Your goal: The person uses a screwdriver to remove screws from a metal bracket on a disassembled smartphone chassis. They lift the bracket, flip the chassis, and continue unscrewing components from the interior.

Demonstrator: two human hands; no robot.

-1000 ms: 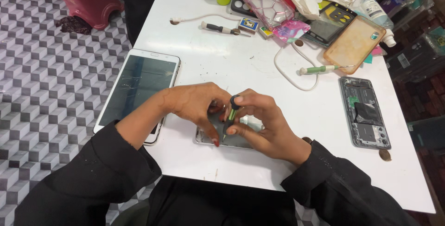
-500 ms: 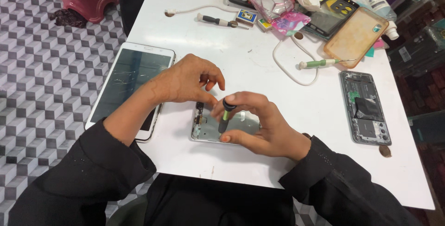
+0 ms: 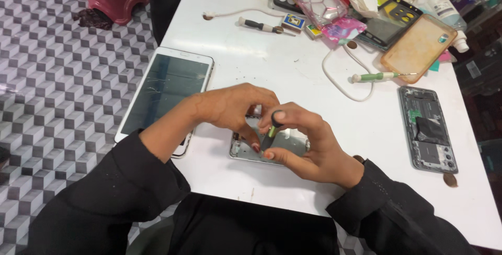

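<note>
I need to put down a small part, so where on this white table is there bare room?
Bare table lies between the tablet and the white cable, and between the right hand and the opened phone. The far right corner is crowded with cases, bags and a bottle.

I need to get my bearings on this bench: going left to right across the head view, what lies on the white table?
White tablet → left hand → small screwdriver in the right hand over a metal phone frame → green-handled screwdriver → opened phone.
</note>
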